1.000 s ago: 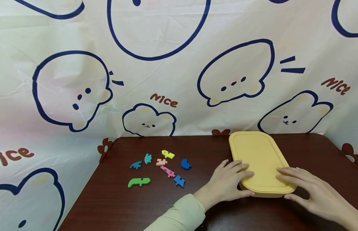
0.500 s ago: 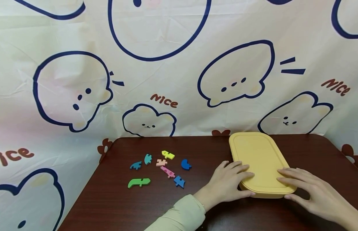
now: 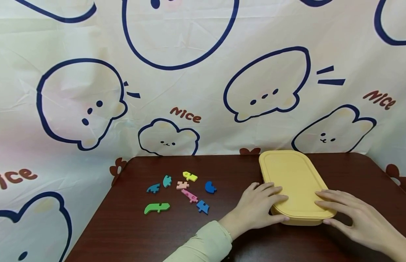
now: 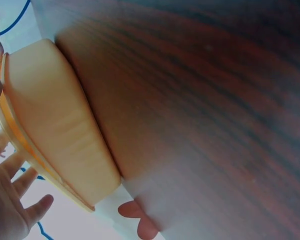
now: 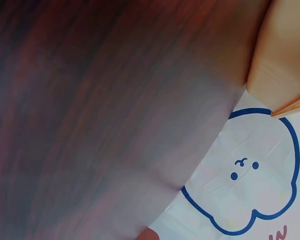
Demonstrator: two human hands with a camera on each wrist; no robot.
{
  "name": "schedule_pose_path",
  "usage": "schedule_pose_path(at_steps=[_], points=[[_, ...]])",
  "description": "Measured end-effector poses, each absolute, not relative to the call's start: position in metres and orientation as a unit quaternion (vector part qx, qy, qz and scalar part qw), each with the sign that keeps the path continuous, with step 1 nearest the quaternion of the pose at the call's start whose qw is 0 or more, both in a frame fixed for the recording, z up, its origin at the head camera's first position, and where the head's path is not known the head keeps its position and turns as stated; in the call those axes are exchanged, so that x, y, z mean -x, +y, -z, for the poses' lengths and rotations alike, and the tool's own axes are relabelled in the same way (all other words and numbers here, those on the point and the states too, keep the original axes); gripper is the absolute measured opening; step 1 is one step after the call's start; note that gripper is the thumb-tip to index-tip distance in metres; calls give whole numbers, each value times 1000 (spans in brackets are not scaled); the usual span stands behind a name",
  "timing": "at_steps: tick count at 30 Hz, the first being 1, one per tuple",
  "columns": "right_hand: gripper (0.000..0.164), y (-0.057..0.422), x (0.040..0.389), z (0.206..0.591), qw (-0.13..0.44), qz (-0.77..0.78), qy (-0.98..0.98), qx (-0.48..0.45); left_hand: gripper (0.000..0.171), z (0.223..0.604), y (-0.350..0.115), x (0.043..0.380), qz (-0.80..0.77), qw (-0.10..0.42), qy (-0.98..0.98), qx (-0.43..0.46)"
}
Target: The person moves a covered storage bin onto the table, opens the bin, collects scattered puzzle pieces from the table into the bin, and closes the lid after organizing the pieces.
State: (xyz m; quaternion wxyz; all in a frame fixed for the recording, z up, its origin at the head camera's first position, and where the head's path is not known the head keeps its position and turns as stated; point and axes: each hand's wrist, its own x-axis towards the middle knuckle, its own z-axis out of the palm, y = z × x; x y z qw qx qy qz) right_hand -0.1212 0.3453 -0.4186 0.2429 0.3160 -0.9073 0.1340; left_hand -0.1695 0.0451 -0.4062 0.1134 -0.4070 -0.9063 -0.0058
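Note:
A yellow rectangular box with rounded corners (image 3: 289, 173) stands on the table at the right, its flat lid seated on top. My left hand (image 3: 257, 205) rests at the box's near left corner, fingers spread over the lid and thumb by the front edge. At the near right corner lies my right hand (image 3: 351, 214), its fingertips on the lid and the thumb low at the front. The left wrist view shows the box's side wall (image 4: 55, 110) below the lid rim. Only a corner of the box (image 5: 285, 55) appears in the right wrist view.
Several coloured puzzle pieces lie loose on the dark wood table (image 3: 124, 233) to the left, among them a green one (image 3: 157, 207), a pink one (image 3: 189, 195) and a blue one (image 3: 203, 206). Behind the table hangs a white cloth (image 3: 203, 91) with cartoon bears.
Both hands stay in place on the box. Box and puzzle pieces have not moved on the table; the head view shifts very slightly.

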Motion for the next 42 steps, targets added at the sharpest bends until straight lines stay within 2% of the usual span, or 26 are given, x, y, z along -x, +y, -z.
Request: schedule_pose_path(at_steps=[6,32,42], points=[[67,345,121,417,245,-135,-911,-305,58,405,44,170,13,119,-905,409],[58,345,118,421,244,-155,-915,-282,61,408,40,171,65,88,-920,376],[48,345,127,419,282,-195,-891,-299,65,408,39,172,124,68,-937,320]])
